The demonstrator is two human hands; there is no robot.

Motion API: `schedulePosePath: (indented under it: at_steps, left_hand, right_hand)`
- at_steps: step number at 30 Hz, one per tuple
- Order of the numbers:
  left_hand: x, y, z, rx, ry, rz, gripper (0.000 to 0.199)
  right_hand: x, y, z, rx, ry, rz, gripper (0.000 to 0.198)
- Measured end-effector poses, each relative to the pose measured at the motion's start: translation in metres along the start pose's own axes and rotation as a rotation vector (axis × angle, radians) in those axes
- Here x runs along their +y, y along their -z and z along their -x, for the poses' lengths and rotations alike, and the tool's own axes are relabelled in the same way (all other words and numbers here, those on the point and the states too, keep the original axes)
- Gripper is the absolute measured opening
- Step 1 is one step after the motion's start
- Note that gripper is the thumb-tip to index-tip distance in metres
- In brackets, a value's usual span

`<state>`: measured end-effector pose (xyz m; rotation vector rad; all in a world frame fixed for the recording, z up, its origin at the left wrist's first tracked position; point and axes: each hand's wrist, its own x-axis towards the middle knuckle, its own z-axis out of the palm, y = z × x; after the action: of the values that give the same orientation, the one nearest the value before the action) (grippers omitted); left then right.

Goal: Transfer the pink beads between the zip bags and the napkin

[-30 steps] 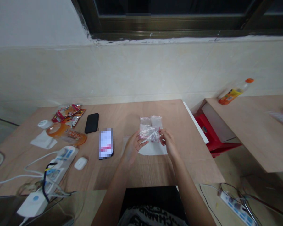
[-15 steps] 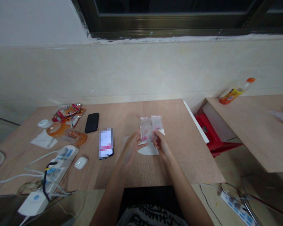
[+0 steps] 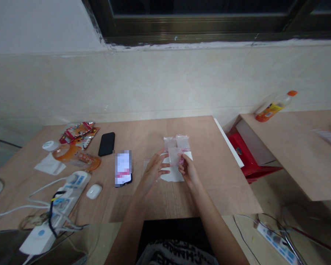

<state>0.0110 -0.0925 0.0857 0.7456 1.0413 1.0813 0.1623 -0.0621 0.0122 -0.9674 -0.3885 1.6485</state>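
Pinched in my right hand [image 3: 188,168] is a small clear plastic bag [image 3: 174,156], held by its right edge above the table. My left hand [image 3: 154,168] is just to its left, fingers apart and holding nothing. Behind the held bag, two more small clear bags lie side by side, the right bag [image 3: 182,141] showing a pink print along its lower edge. A white sheet of paper [image 3: 169,177] lies under my hands, partly covered by them. Another flat clear piece [image 3: 146,163] shows partly at the left of my left hand.
Left of my hands lie a lit phone [image 3: 123,167], a black phone [image 3: 106,144], a white earbud case [image 3: 94,191], a power strip [image 3: 76,187] with cables, an orange drink bottle [image 3: 77,156] and snack wrappers [image 3: 81,133]. A red stool [image 3: 244,156] stands between this table and the right-hand one.
My left hand has moved slightly left, away from the bag, and its fingers have spread. The bag in my right hand has swung more upright and shifted slightly right.
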Motion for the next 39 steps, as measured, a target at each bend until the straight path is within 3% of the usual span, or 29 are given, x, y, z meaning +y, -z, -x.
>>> schedulePosePath:
  at_steps: [6,11,25,39]
  left_hand:
    - [0.001,-0.003,0.0,0.08,-0.071,-0.112,0.038]
    - [-0.006,-0.003,-0.005,0.15,-0.142,-0.217,0.048]
    - [0.001,-0.006,-0.002,0.244,-0.165,-0.14,0.048]
    - [0.003,-0.004,0.001,0.203,-0.146,-0.173,0.051]
  right_hand:
    - [0.003,-0.001,0.0,0.023,-0.005,0.002,0.025]
    - [0.008,-0.003,0.003,-0.017,-0.017,0.013,0.029]
    - [0.018,-0.008,0.005,0.01,-0.14,-0.059,0.042]
    - [0.019,-0.005,0.003,0.052,-0.262,-0.217,0.032]
